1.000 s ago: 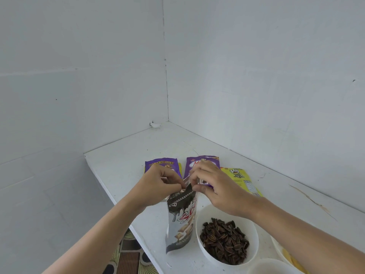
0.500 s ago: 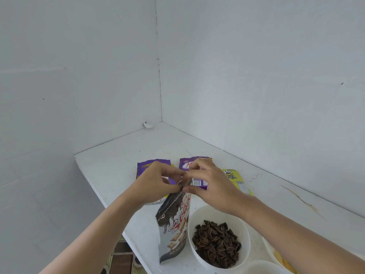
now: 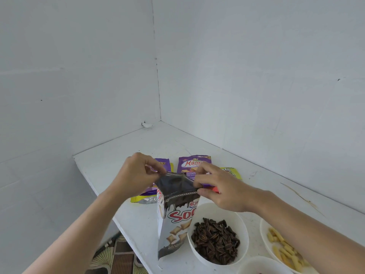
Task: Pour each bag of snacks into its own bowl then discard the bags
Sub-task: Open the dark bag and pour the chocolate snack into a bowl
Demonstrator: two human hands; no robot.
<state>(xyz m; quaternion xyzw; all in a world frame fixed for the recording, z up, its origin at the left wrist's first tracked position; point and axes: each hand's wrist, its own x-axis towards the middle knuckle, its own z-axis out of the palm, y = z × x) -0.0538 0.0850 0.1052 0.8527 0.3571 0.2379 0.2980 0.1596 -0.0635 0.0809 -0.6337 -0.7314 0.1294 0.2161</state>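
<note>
Gripping the top of the snack bag from both sides. On the left hand, thumb and fingers curled, pinching the left corner of the bag's mouth. On the right hand, fingers and thumb curled, pinching the right corner. Between the two pinches, the top edge pulled wide and taut, dark inside; not possible to say how far open. Below the fingers, the bag hanging nearly upright, black and white with red letters and small pillow-shaped biscuits printed on it. Its bottom very near the white table; contact not clear.

Just right of the bag's lower part, below the right wrist, a white bowl with dark striped sunflower seeds. Further right, under the right forearm, a second white bowl with yellow stick snacks. Nearer to the person, only the rim of a third white bowl; contents hardly visible.

Beyond the fingertips, lying flat on the table: a purple bag between the two hands, a second purple bag partly hidden behind the left fingers, a yellow-green bag behind the right knuckles. Under the left hand, a yellow and silver bag. Beside the right thumb, a small red piece, too small to identify.
</note>
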